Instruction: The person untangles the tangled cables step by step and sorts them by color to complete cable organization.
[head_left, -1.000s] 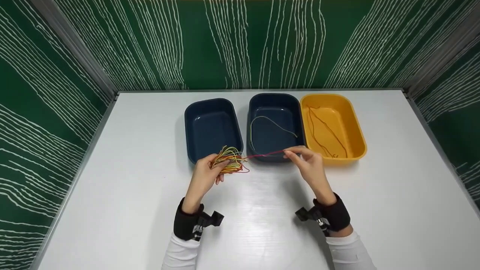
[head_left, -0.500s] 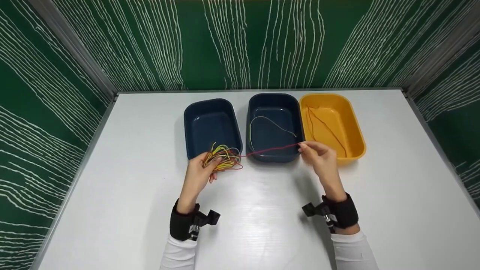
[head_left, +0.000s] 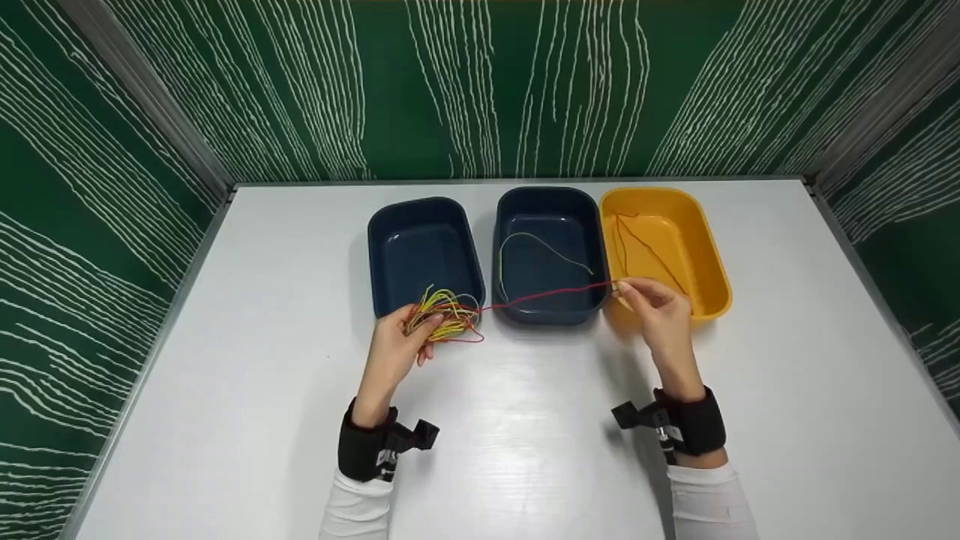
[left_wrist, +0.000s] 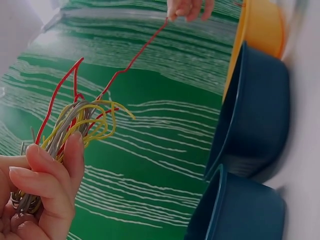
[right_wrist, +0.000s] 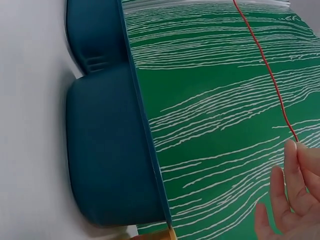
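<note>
My left hand (head_left: 397, 335) grips a bundle of thin strings (head_left: 444, 315), yellow, red and grey, near the front edge of the left blue bin (head_left: 373, 255). A red string (head_left: 551, 292) runs taut from that bundle to my right hand (head_left: 660, 315), which pinches its end between thumb and forefinger by the yellow bin's front left corner. In the left wrist view a loop of red string (left_wrist: 52, 104) sticks up out of the bundle. The right wrist view shows the red string (right_wrist: 270, 70) rising from the right fingertips (right_wrist: 291, 149).
A single pale yellowish string (head_left: 551, 248) lies in the middle blue bin (head_left: 551, 193). Orange-brown strings (head_left: 651, 250) lie in the yellow bin (head_left: 709, 247), which touches the middle bin. All three stand along the back of the white table (head_left: 495, 457), before a green wall (head_left: 405, 90).
My right hand has moved right, from over the middle bin's front edge to the yellow bin, drawing out a longer length of red string. The left hand has shifted slightly left with the bundle.
</note>
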